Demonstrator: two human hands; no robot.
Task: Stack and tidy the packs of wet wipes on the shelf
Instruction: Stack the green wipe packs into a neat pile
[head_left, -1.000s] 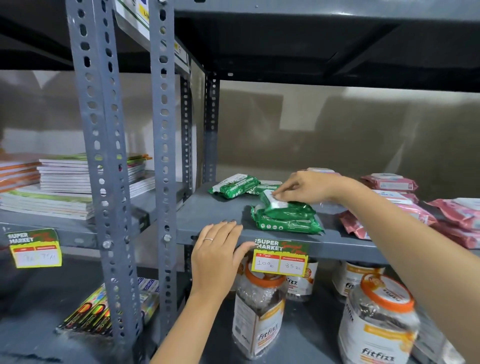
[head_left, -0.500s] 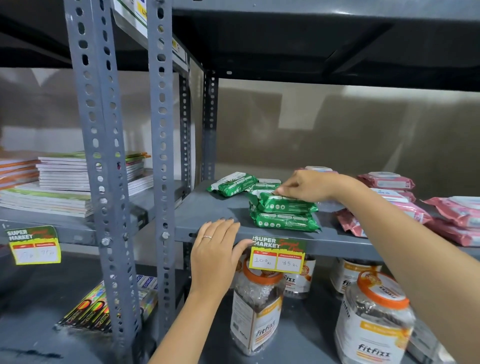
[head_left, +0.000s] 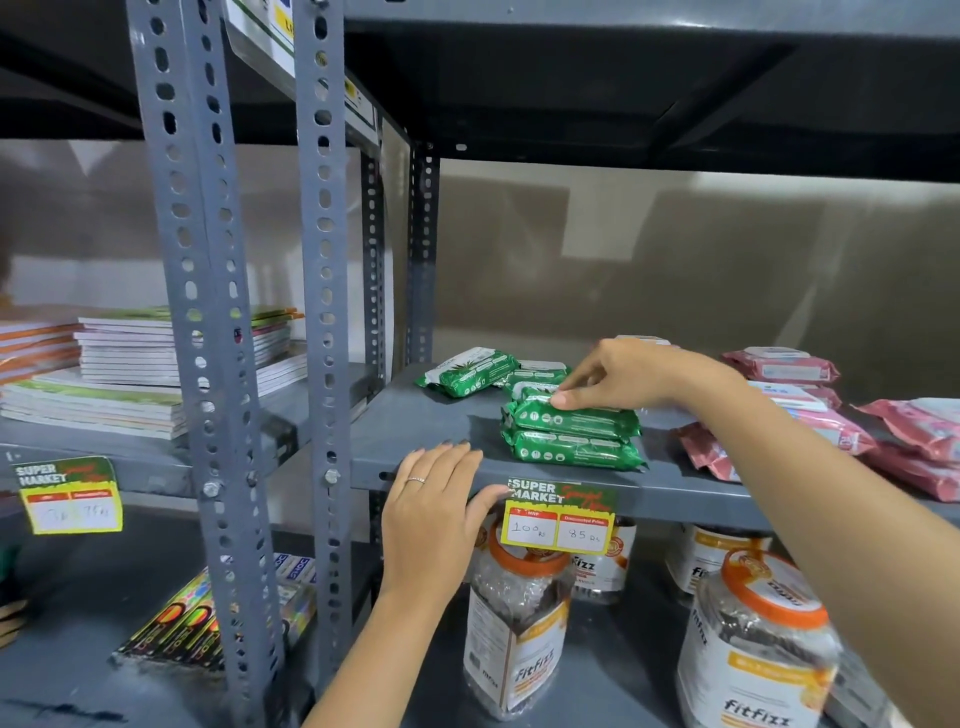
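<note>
Two green wet-wipe packs lie stacked near the front of the grey shelf (head_left: 431, 431), the top pack (head_left: 571, 418) on the bottom pack (head_left: 571, 452). My right hand (head_left: 623, 376) reaches in from the right, its thumb and fingertips pinched on the top pack's far edge. Behind the stack lie a loose green pack (head_left: 470, 371) and a second green pack (head_left: 535, 371), partly hidden. Pink wet-wipe packs (head_left: 779, 364) lie in loose piles to the right, with more pink packs (head_left: 914, 431) at the frame edge. My left hand (head_left: 436, 509) rests flat over the shelf's front lip, holding nothing.
A yellow price tag (head_left: 558, 517) hangs on the lip beside my left thumb. Fitfizz jars (head_left: 519, 623) with orange lids stand on the shelf below. Perforated grey uprights (head_left: 322, 312) rise at the left, with stacked notebooks (head_left: 156, 364) beyond. Another shelf sits overhead.
The top green pack, tilted a second ago, now lies flat on the lower one. My right hand has shifted a little toward its far edge. My left hand has stayed put.
</note>
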